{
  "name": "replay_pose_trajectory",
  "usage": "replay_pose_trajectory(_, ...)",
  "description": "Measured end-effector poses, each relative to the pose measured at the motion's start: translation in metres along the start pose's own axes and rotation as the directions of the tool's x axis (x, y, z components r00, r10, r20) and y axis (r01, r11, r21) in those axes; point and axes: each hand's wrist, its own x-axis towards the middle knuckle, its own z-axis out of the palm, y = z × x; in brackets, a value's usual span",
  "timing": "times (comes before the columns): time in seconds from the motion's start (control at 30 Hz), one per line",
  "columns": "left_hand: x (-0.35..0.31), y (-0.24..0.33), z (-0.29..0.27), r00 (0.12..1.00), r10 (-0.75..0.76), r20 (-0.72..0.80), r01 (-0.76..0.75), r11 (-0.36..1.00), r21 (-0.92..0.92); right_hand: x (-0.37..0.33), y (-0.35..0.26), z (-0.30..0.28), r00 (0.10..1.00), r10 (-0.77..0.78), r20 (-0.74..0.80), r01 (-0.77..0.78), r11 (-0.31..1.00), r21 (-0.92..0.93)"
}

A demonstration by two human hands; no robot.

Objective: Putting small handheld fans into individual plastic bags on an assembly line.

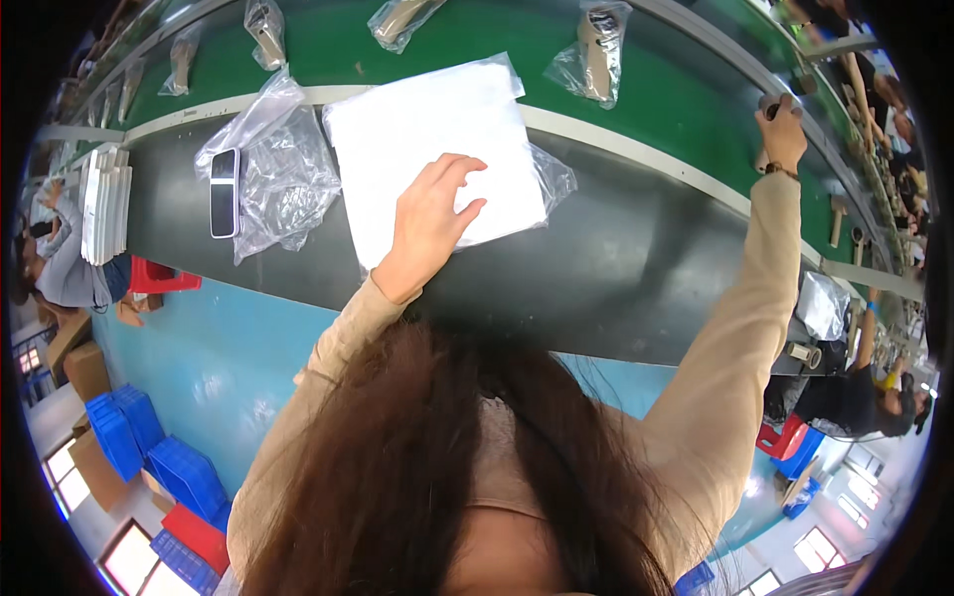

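My left hand (429, 223) hovers over or rests on a flat white stack (427, 129) with clear plastic edges, its fingers apart and holding nothing. It cannot be told whether the fingertips touch the stack. Stretched far to the right, my right hand (783, 137) has its fingers wrapped round a beige handheld device with a dark round end (769, 107) on the green conveyor belt (686, 109). Most of that device is hidden by the hand. A similar beige device in a clear bag (600, 55) lies on the belt between my hands.
On the dark worktop (616, 268), crumpled clear plastic bags (288, 179) lie under a phone (225, 194). White trays or boxes (104, 204) stand stacked at the left. Several bagged devices sit along the belt. People work at both sides; blue crates (184, 477) stand on the floor.
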Motion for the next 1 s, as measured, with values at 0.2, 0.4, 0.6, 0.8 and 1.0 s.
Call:
replay_pose_trajectory(0.2,0.0,0.009,0.002,0.992,0.126,0.024,-0.126,0.992,-0.015,-0.148,-0.075,-0.135,0.979,0.198,0.036,-0.028,-0.043,0.999)
replay_pose_trajectory(0.4,-0.003,0.009,-0.002,0.993,0.108,0.036,-0.099,0.977,-0.19,-0.291,-0.198,-0.182,0.964,0.264,0.014,0.083,-0.354,0.932)
replay_pose_trajectory(0.6,-0.007,0.019,-0.011,0.991,0.093,0.094,-0.053,0.929,-0.367,-0.319,-0.259,-0.189,0.9,0.422,-0.107,0.198,-0.178,0.964)
replay_pose_trajectory(0.8,-0.004,0.029,-0.022,0.984,0.104,0.144,-0.009,0.84,-0.542,-0.32,-0.271,-0.195,0.941,0.193,-0.279,0.25,0.162,0.955)
replay_pose_trajectory(1.0,0.015,0.028,-0.045,0.937,0.216,0.273,0.009,0.769,-0.639,-0.297,-0.256,-0.227,0.937,0.035,-0.347,0.323,0.293,0.9)
